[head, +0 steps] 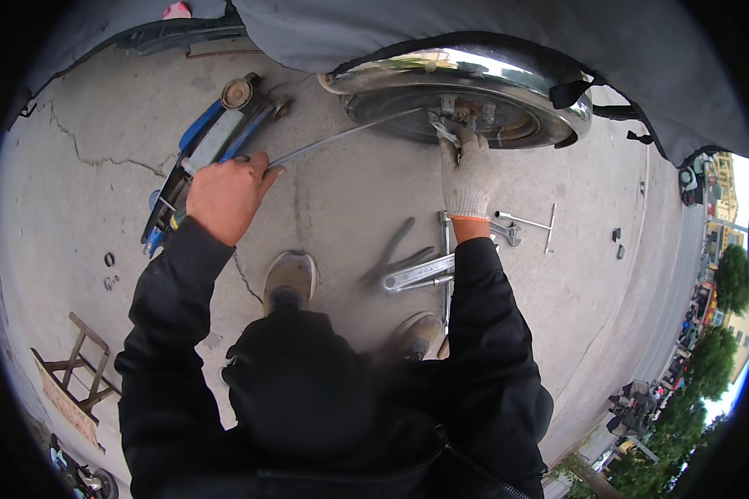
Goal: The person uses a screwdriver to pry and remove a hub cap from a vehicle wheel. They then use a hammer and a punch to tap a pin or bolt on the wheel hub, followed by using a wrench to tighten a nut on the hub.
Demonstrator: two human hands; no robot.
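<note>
My bare left hand (231, 196) is closed around the near end of a long thin metal rod (349, 131), which slants up to the wheel hub (462, 112). My right hand (471, 171), in a knitted work glove, reaches up to the hub; its fingertips are at a crumpled silvery piece (443, 128), and whether they grip it cannot be told. The wheel (387, 115) sits under a shiny chrome fender (512, 84), below a grey cover (412, 31). Rusty metal and bolts show at the hub.
A blue floor jack (209, 140) lies at the left. By my feet are pliers (399, 243), a large wrench (418, 271), an adjustable wrench (507, 232) and a T-handle wrench (549, 227). A folding wooden stool (68, 387) lies lower left. A road (668, 262) runs at the right.
</note>
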